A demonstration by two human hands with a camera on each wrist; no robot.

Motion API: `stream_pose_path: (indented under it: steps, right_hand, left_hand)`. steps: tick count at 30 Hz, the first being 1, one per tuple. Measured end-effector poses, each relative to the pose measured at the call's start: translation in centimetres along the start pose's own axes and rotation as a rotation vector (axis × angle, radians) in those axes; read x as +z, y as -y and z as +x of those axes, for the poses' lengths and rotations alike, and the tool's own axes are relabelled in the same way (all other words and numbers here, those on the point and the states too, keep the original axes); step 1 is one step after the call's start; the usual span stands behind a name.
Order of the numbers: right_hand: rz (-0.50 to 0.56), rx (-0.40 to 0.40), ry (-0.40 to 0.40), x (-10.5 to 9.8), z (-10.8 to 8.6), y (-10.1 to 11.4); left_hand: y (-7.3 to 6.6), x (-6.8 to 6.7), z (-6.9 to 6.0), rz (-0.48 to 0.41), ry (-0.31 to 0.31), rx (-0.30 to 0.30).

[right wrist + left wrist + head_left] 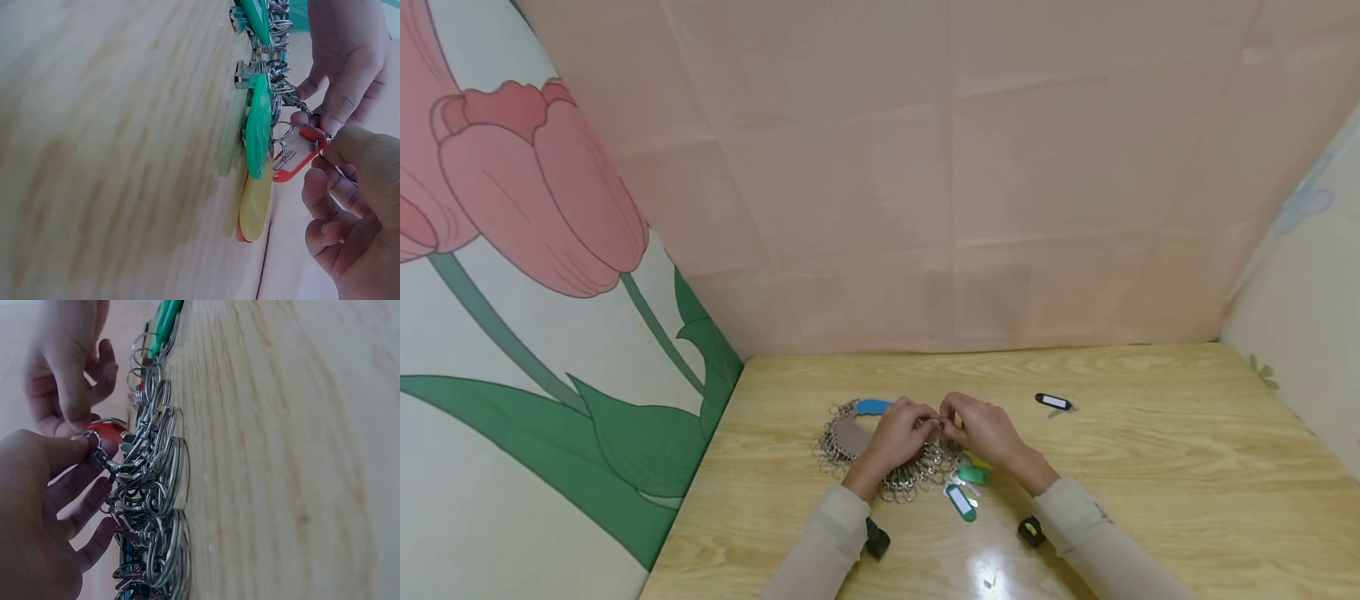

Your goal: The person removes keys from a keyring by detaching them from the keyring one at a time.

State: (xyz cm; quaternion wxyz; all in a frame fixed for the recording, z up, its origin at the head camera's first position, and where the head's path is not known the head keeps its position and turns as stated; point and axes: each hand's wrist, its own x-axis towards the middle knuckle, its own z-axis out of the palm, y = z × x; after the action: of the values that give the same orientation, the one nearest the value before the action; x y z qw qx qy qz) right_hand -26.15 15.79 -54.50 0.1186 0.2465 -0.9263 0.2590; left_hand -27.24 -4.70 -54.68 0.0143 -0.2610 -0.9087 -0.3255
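My left hand [898, 435] pinches a small metal split ring [94, 439] that hangs on a short chain from a cluster of metal rings [165, 481]. Close against it, my right hand [987, 429] pinches the ring end of a red-edged key tag [301, 153], seen in the right wrist view. The two hands' fingertips meet over the right side of a round holder [852, 437] fringed with rings. Green tags [257, 128] and a yellow tag [256, 209] hang beside the red one. Whether the two rings are linked, I cannot tell.
A black key tag with a key [1055, 402] lies at the back right of the wooden table [1187, 467]. A blue piece [873, 407] is at the holder's top. Green tags [960, 502] lie near its lower right, and black straps [1032, 531] are by both wrists.
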Motion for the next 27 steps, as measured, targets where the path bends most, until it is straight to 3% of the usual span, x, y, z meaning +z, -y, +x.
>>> stream_pose_path:
  steps: [7, 15, 27]
  right_hand:
    - [0.045, 0.078, 0.019, -0.09, 0.01, 0.08]
    - [-0.009, 0.01, 0.025, -0.26, -0.01, 0.13]
    - [-0.016, 0.042, 0.065, -0.13, 0.29, 0.6]
  left_hand:
    - [0.06, -0.13, -0.05, -0.012, -0.007, -0.006]
    - [-0.16, -0.24, -0.06, 0.002, -0.014, -0.009]
    - [-0.04, -0.21, -0.14, 0.029, -0.034, -0.041]
